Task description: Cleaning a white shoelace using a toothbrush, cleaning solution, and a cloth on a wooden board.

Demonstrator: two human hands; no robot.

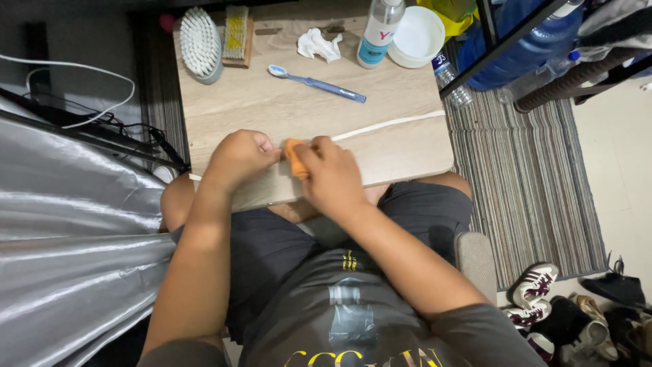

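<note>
Cramped floor space surrounds our low wooden table [272, 109], which rests across our lap: striped rug [530, 177] to the right, grey shiny fabric [68, 224] to the left, shoes [543, 299] by the right knee. Near the front edge, our left hand [239, 158] is curled into a fist and appears to pinch a white lace [390, 125] against the board, while our right hand [331, 175] is closed around a small orange cloth or sponge [294, 158], fingers folded over it so only its left end shows. The lace runs from between the hands out to the right edge of the table; a short bit also shows at the left edge. We judge the step in hand to be wiping the lace, with the pad sitting right at the spot where the left hand anchors it. Any next stroke would seem to call for firm tension from the left hand and a steady pull along the lace toward the right edge, where the board lies bare. Toward the back edge things crowd in: a white brush [200, 44] and a wooden brush [236, 35] at the back left corner, a blue toothbrush [316, 83] mid-table, a crumpled tissue [318, 45], a bottle [380, 30] and a white bowl [418, 35] at the back right. The front edge sits close to our body, so room there is slight.
</note>
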